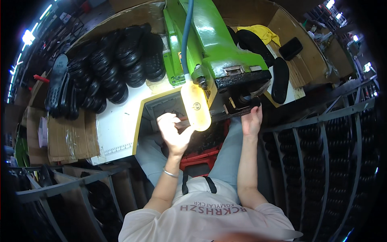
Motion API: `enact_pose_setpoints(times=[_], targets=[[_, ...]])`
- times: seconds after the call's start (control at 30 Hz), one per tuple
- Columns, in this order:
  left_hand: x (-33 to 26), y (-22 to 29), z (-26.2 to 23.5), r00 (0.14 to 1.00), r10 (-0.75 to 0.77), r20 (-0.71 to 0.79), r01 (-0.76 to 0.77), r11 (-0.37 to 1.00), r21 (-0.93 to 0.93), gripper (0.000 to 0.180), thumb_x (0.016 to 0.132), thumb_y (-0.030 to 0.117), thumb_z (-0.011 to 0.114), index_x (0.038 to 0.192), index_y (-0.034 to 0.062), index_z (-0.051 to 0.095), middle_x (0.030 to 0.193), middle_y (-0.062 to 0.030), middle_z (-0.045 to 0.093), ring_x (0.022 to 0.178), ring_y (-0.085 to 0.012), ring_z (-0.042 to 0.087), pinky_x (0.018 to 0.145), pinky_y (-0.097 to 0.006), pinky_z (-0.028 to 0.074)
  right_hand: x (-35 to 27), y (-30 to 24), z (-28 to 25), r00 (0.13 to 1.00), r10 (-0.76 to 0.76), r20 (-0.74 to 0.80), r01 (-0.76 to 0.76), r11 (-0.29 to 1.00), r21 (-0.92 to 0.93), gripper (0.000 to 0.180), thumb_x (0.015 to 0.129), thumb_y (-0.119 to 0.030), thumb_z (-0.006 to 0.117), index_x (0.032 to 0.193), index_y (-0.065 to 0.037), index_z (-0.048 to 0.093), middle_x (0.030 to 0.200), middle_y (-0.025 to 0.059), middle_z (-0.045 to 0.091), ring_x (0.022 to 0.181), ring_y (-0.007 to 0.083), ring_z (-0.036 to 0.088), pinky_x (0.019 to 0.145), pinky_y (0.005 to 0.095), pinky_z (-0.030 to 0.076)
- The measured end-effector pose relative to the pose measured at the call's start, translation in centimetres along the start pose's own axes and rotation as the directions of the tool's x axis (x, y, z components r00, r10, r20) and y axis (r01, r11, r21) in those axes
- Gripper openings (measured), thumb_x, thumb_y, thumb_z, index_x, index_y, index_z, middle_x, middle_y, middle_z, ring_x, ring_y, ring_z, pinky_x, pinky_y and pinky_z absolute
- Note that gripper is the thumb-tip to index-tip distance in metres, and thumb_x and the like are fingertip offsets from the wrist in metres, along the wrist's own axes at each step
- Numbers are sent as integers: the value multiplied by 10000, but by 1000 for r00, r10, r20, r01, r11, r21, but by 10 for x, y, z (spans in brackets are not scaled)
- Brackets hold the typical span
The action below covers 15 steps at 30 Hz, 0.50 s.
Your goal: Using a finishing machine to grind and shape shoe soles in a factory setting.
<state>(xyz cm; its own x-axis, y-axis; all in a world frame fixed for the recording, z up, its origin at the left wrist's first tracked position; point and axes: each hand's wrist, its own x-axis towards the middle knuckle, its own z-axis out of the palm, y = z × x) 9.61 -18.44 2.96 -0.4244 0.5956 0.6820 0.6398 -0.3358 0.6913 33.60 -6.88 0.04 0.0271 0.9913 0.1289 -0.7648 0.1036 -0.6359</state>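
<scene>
"Below the green machine (229,36), what are you seeing?"

"I'm seeing the left hand (175,136) leaning beside the glowing lamp (196,107), fingers bent; I can't tell whether they're gripping."

"And the right hand (251,122)?"

"It's pointing forward, fingers touching the dark strip (220,116) lying between both hands; I can't tell its grip either."

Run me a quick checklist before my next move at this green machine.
1. Lamp lit: ok, glowing.
2. Left hand grip: cannot tell, glare washes it out.
3. Right hand clear of the machine: not ok, close to its dark head.
4. Bangle off: not ok, worn on the left wrist.
5. Piled soles out of the hands' way: ok, off to the left.
6. Machine power: cannot tell.
</scene>
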Motion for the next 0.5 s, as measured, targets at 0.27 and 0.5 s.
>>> enact_pose_setpoints(times=[0.27,0.5], targets=[[-23,-36,-50,908,-418,25,353,733,-582,749,627,-25,839,1232,48,405,1127,-73,457,929,-143,554,821,-246,499,-43,17,46,988,-18,152,36,992,-119,649,769,-183,810,1284,-28,446,1067,39,562,989,149,557,916,315,463],[-19,-16,-32,964,-242,107,262,814,-519,786,620,1,862,1227,26,364,1100,-80,452,925,-147,549,782,-248,522,-38,-9,7,996,52,73,-48,997,-55,595,808,-188,766,1296,-54,451,1082,71,583,1030,204,570,960,375,449]])
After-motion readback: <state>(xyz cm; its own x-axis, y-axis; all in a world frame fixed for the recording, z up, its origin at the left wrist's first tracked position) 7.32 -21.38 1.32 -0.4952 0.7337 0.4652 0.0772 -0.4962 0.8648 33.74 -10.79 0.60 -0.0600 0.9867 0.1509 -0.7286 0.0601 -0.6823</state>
